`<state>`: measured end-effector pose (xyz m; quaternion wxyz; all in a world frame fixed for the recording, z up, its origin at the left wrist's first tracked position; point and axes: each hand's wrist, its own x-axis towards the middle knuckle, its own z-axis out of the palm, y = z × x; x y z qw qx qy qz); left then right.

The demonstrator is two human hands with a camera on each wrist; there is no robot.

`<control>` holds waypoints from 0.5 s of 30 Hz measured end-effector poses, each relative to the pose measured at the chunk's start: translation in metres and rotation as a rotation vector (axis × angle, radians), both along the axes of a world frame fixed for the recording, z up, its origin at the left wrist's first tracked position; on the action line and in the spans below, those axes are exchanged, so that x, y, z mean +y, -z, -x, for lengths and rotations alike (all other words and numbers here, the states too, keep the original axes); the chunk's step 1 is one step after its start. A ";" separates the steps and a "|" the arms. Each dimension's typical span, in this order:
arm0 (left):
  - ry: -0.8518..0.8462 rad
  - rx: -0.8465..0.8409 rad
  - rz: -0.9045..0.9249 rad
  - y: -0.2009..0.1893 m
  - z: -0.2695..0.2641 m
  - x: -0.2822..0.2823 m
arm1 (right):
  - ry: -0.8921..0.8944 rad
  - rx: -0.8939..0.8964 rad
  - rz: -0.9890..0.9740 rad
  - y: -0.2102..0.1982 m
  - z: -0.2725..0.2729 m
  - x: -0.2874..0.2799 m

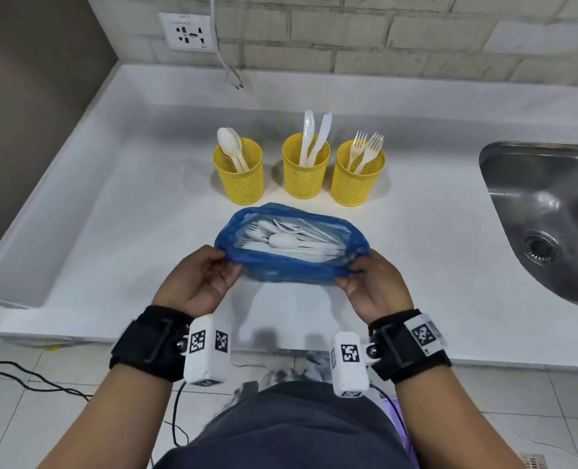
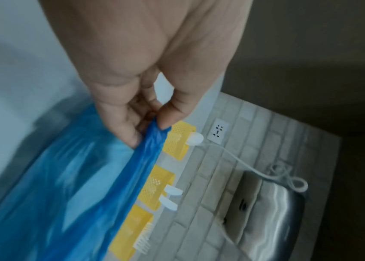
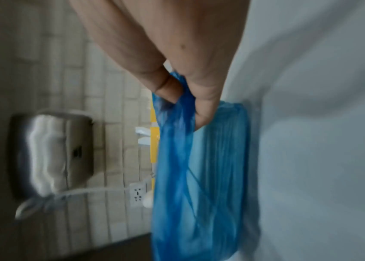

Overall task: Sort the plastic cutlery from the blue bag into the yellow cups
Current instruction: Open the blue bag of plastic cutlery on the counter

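The blue bag [image 1: 294, 269] lies on the white counter with its mouth spread wide, showing white plastic cutlery [image 1: 287, 240] inside. My left hand [image 1: 209, 269] pinches the bag's left rim [image 2: 152, 134]. My right hand [image 1: 362, 280] pinches its right rim [image 3: 181, 106]. Behind the bag stand three yellow mesh cups: the left cup [image 1: 240, 179] holds spoons, the middle cup [image 1: 306, 172] holds knives, the right cup [image 1: 357, 179] holds forks.
A steel sink [image 1: 548, 211] is set into the counter at the right. The brick wall behind carries a socket [image 1: 186, 32] and a hanging white cable [image 1: 228, 67]. The counter's front edge [image 1: 281, 346] runs under my wrists.
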<state>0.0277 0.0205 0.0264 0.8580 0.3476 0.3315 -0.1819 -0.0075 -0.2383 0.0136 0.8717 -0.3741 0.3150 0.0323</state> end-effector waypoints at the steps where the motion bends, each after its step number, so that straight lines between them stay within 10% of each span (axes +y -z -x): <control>1: -0.045 0.019 0.054 0.000 0.000 -0.001 | 0.063 0.047 -0.113 0.004 -0.002 -0.001; 9: 0.052 0.098 0.072 0.008 -0.001 -0.012 | 0.077 -0.023 -0.509 0.035 -0.002 0.004; 15: 0.193 0.038 -0.174 0.004 -0.005 0.003 | -0.038 0.073 0.175 0.005 0.003 -0.004</control>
